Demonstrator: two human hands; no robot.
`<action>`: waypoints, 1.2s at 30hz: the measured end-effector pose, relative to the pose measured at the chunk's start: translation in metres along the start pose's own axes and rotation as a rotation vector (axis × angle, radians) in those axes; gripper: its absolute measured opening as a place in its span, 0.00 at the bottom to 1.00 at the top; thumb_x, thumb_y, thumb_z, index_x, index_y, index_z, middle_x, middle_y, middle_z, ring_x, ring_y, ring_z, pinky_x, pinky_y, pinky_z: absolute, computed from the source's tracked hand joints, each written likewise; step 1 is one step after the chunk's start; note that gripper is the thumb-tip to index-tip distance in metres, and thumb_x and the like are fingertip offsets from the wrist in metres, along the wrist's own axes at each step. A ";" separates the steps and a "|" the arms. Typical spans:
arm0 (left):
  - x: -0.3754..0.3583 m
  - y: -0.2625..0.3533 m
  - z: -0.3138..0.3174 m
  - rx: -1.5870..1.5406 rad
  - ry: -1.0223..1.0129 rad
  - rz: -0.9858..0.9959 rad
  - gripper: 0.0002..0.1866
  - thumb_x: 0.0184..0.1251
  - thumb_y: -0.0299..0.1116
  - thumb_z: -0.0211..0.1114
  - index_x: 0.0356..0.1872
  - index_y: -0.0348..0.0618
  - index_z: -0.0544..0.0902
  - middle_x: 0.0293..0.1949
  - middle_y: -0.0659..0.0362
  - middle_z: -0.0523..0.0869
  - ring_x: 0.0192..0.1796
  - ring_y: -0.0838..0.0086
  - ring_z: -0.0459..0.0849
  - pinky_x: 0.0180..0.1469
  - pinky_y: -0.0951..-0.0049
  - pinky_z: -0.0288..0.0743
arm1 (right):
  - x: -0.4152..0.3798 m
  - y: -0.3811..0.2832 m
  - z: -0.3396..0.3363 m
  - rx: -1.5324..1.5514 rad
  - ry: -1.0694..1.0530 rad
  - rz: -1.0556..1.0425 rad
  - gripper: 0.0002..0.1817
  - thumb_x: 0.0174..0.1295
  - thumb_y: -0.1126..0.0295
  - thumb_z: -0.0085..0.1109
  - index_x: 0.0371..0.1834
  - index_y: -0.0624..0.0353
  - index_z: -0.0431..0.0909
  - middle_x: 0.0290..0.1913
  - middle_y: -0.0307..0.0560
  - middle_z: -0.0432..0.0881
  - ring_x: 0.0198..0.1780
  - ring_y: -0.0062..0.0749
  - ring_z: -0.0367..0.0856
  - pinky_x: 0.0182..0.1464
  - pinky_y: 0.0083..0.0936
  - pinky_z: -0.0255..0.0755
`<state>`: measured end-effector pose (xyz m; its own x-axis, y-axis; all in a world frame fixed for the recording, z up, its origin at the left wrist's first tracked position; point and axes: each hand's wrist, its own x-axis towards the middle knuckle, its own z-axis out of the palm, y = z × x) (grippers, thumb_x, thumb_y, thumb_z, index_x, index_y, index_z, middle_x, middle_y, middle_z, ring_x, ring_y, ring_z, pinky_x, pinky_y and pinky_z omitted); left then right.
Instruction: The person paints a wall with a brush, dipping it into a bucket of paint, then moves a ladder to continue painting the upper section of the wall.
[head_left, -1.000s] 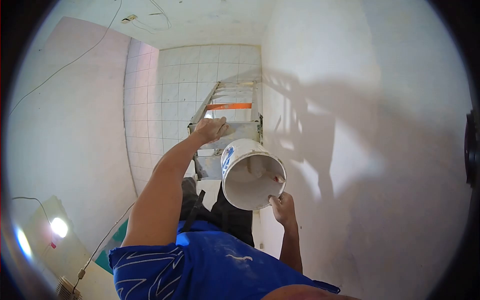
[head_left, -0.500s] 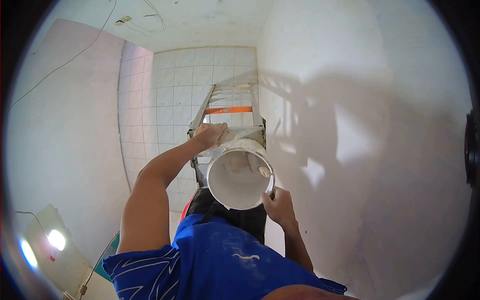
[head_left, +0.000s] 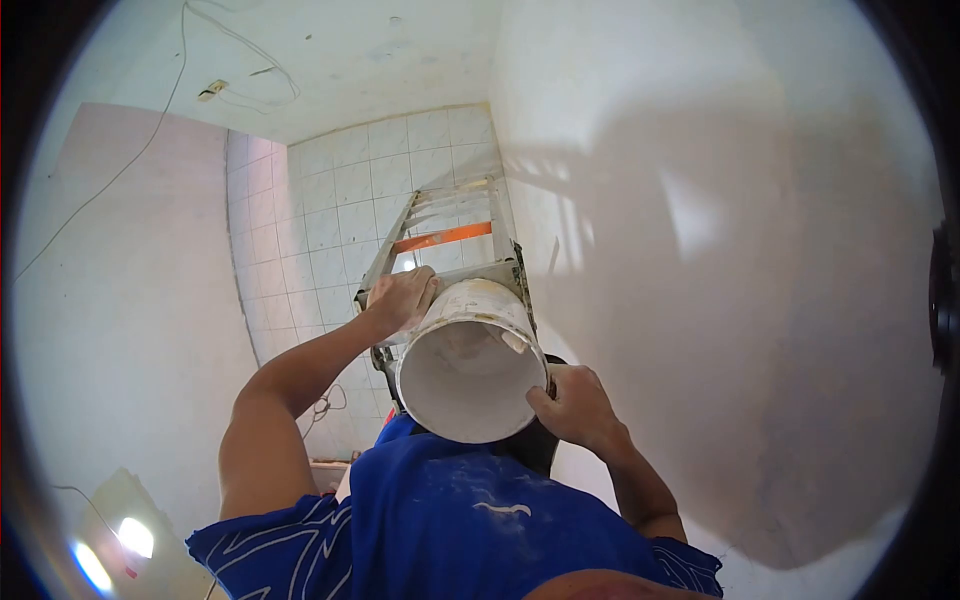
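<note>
A white plastic bucket point(head_left: 470, 380) is tilted with its mouth toward me, in front of my body. Its inside is coated with whitish residue, and a pale lump shows near the upper right of the rim. My right hand point(head_left: 577, 405) is closed on the bucket's rim at the right side. On the left, my left hand point(head_left: 402, 300) has its fingers curled over the top of a metal stepladder point(head_left: 475, 272), close beside the bucket. Part of the ladder's top is hidden behind the bucket.
An orange crosspiece point(head_left: 442, 238) spans the ladder beyond the bucket. A plastered wall point(head_left: 690, 350) stands close on the right, with tiled wall point(head_left: 340, 200) ahead. A loose cable point(head_left: 130, 150) hangs at upper left, and bright lamps point(head_left: 135, 537) shine at lower left.
The bucket has tipped further and come nearer my body, its mouth lower in view. My right hand moved with it. My left hand remains at the ladder top while the view has shifted.
</note>
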<state>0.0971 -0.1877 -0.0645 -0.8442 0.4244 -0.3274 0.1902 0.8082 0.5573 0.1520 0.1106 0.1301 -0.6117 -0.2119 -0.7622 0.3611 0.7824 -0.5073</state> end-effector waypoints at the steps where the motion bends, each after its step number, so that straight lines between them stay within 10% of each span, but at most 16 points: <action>1: 0.000 0.001 -0.001 -0.009 0.011 0.002 0.18 0.83 0.45 0.47 0.41 0.44 0.78 0.34 0.50 0.87 0.39 0.50 0.87 0.44 0.48 0.78 | 0.001 0.000 -0.002 0.009 0.007 0.005 0.20 0.60 0.58 0.57 0.35 0.69 0.82 0.34 0.69 0.85 0.41 0.64 0.85 0.51 0.51 0.76; 10: 0.001 0.001 0.006 0.039 0.050 -0.021 0.19 0.84 0.46 0.46 0.40 0.44 0.78 0.36 0.50 0.87 0.39 0.51 0.88 0.45 0.48 0.80 | -0.003 0.013 -0.012 0.061 -0.038 -0.135 0.24 0.65 0.51 0.61 0.37 0.68 0.83 0.32 0.66 0.84 0.38 0.60 0.85 0.48 0.47 0.76; 17: -0.010 0.010 -0.002 0.028 0.023 -0.056 0.21 0.83 0.49 0.43 0.44 0.45 0.78 0.37 0.47 0.88 0.41 0.48 0.88 0.48 0.44 0.78 | 0.000 0.081 0.042 0.487 0.121 -0.451 0.25 0.78 0.52 0.49 0.38 0.66 0.82 0.31 0.50 0.86 0.35 0.38 0.85 0.43 0.34 0.77; 22: -0.010 -0.010 0.000 0.030 0.056 0.051 0.21 0.77 0.53 0.51 0.48 0.43 0.78 0.35 0.45 0.89 0.40 0.48 0.89 0.48 0.46 0.78 | 0.073 0.144 0.136 0.678 0.721 -0.190 0.25 0.80 0.54 0.44 0.51 0.67 0.81 0.49 0.53 0.86 0.53 0.37 0.84 0.55 0.33 0.78; 27: -0.012 -0.005 0.004 0.189 0.062 0.046 0.18 0.64 0.38 0.66 0.53 0.44 0.82 0.38 0.46 0.91 0.41 0.49 0.91 0.46 0.52 0.84 | 0.095 0.158 0.177 0.577 0.713 -0.337 0.23 0.76 0.60 0.52 0.66 0.66 0.74 0.60 0.55 0.84 0.63 0.44 0.80 0.65 0.35 0.72; 36: -0.012 -0.015 0.016 0.083 0.174 0.116 0.25 0.82 0.48 0.41 0.46 0.40 0.82 0.38 0.42 0.90 0.42 0.45 0.89 0.50 0.47 0.81 | 0.108 0.178 0.189 0.234 0.765 -0.416 0.28 0.66 0.72 0.67 0.69 0.66 0.72 0.66 0.57 0.80 0.66 0.44 0.80 0.68 0.35 0.72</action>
<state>0.1124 -0.1977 -0.0813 -0.8867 0.4454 -0.1240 0.3255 0.7919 0.5167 0.2833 0.1161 -0.1182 -0.9960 0.0620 -0.0650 0.0888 0.5726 -0.8150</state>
